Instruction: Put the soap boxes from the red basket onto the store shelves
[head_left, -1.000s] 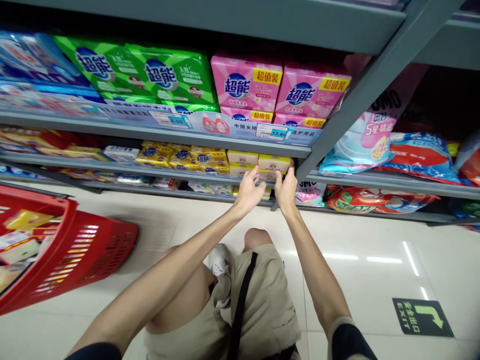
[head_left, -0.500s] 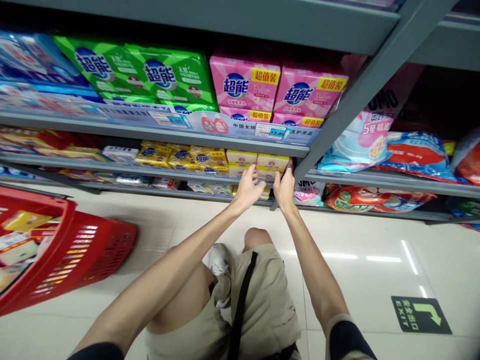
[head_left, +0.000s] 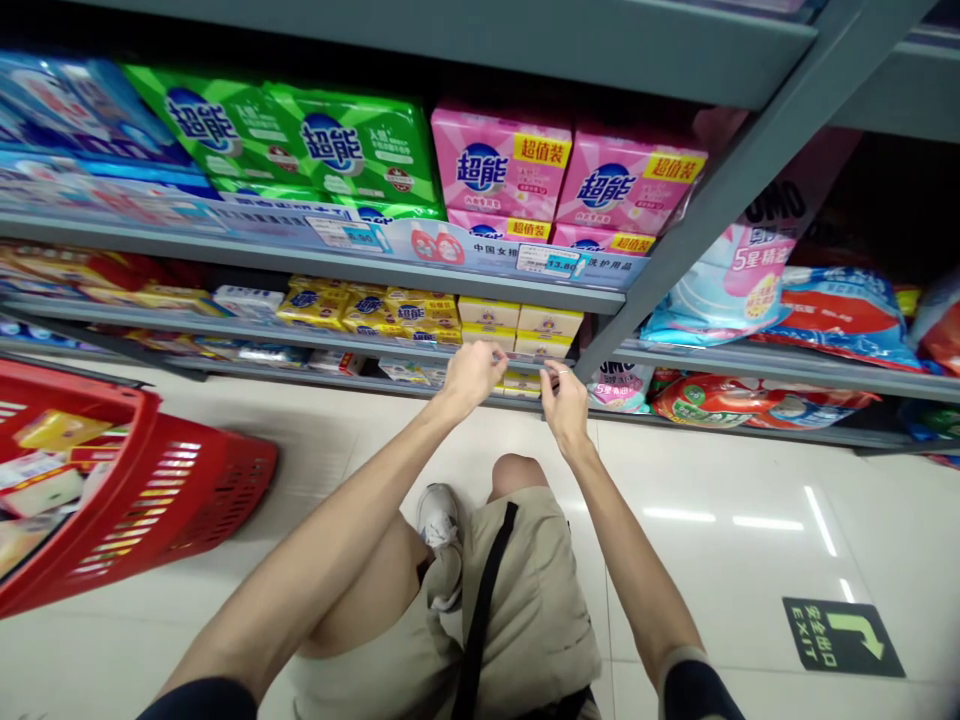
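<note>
Pale yellow soap packs (head_left: 519, 328) stand stacked two high in two columns on the lower shelf, beside the upright. Just in front of this shelf's edge, below the packs, is my left hand (head_left: 474, 377), its fingers curled inward with nothing visible in them. Facing it a little to the right, my right hand (head_left: 565, 402) has its fingers bent and drawn together, also with no object showing. Both hands are apart from the packs; whether the fingertips touch the shelf edge (head_left: 420, 344) I cannot tell.
Pink soap packs (head_left: 501, 165) and green packs (head_left: 367, 150) fill the shelf above. Bright yellow packs (head_left: 424, 312) sit left of the pale ones. A red basket (head_left: 187, 490) with goods stands at left. Detergent bags (head_left: 720, 270) lie beyond the grey upright (head_left: 675, 240).
Both hands have come away from the pale yellow packs, back and down towards me. Their fingers, spread against the packs before, are now curled. The packs sit squarely stacked.
</note>
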